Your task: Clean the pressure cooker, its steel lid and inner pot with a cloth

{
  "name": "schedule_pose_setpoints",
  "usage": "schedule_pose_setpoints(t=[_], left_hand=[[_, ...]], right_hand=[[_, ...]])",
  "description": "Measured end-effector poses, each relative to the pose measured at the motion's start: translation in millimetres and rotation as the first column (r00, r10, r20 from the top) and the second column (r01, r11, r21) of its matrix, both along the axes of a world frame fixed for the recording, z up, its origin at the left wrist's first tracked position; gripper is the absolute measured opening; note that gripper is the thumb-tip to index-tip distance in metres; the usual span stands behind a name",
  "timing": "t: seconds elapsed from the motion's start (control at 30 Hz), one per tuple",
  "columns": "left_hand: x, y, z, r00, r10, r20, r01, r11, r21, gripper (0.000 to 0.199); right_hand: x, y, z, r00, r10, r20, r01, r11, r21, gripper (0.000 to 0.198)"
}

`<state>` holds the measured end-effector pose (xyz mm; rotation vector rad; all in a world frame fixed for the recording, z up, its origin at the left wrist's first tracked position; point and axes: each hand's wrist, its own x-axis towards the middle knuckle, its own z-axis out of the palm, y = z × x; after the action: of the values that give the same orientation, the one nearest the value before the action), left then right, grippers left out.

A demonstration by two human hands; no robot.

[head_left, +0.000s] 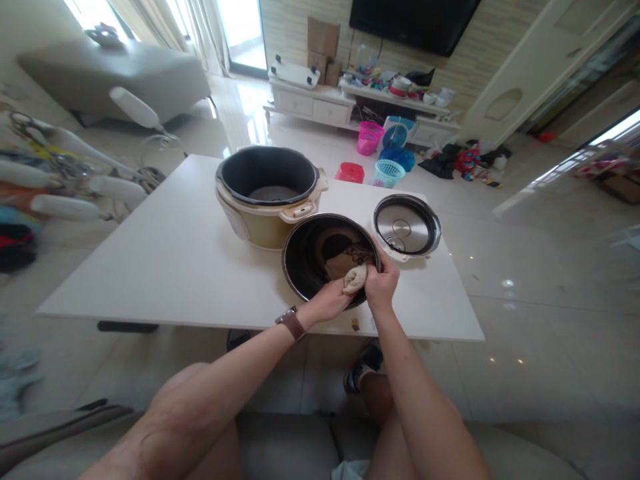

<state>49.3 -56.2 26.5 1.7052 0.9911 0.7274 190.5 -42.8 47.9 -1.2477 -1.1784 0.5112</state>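
Pot, dark, round, deep and metal point(305, 263), sat by the front edge of the white rectangular table point(150, 253), right of that edge's middle. Its mouth tipped toward the person, probably so both hands could get at the inner wall. Cream-and-gold cooker body with a dark round opening point(240, 223) stood upright behind it, near the back edge, likely set back to free the front; contact between the two was unclear. Round cooker lid, silvery inner face and dark rim point(403, 227), lay inner side up near the back right corner, apparently just parked there.

Left hand point(327, 301), wearing a brown-strapped watch point(291, 323), reached over the near rim, fingers curled in around a pale, bunched fabric cloth point(355, 279). A tan, dark-patterned patch inside the pot point(343, 263) looked like the same cloth, not certain. Right hand point(383, 280) was bent closed over the pot's right rim, seemingly to steady the tilt; its fingers were mostly hidden, so whether it also pinched cloth couldn't be told.
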Motion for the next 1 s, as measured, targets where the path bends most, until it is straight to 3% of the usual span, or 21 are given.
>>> schedule_pose_setpoints(t=[0.07,0.17,0.23,0.33,0.47,0.6,0.73,1.0], left_hand=[[-9,2,2.3,0.948,-0.108,-0.3,0.144,0.984,0.103,0.035],[-25,7,4.6,0.781,-0.042,-0.623,0.222,0.951,0.215,0.049],[-32,11,4.8,0.699,0.054,-0.713,0.226,0.929,0.292,0.05],[-34,14,3.3,0.645,0.149,-0.749,0.206,0.91,0.359,0.049],[-32,11,0.4,0.677,0.107,-0.728,0.241,0.903,0.357,0.046],[-31,-1,-1.4,0.725,0.044,-0.687,0.252,0.912,0.325,0.046],[-28,-10,-0.4,0.744,0.058,-0.666,0.233,0.911,0.34,0.043],[-23,-8,7.8,0.749,0.061,-0.659,0.152,0.954,0.26,0.036]], right_hand=[[8,3,-6,0.999,-0.034,-0.027,0.034,0.999,-0.01,0.053],[20,7,-17,0.993,-0.082,-0.08,0.08,0.997,-0.023,0.054],[24,8,-21,0.991,-0.09,-0.101,0.088,0.996,-0.022,0.056],[23,7,-20,0.991,-0.096,-0.093,0.095,0.995,-0.016,0.057],[21,8,-10,0.995,-0.067,-0.069,0.066,0.998,-0.019,0.059],[26,14,7,0.999,0.043,-0.016,-0.044,0.998,-0.034,0.065],[28,20,21,0.991,0.124,0.04,-0.122,0.991,-0.052,0.062],[12,17,16,0.997,0.08,-0.003,-0.08,0.997,-0.018,0.067]])
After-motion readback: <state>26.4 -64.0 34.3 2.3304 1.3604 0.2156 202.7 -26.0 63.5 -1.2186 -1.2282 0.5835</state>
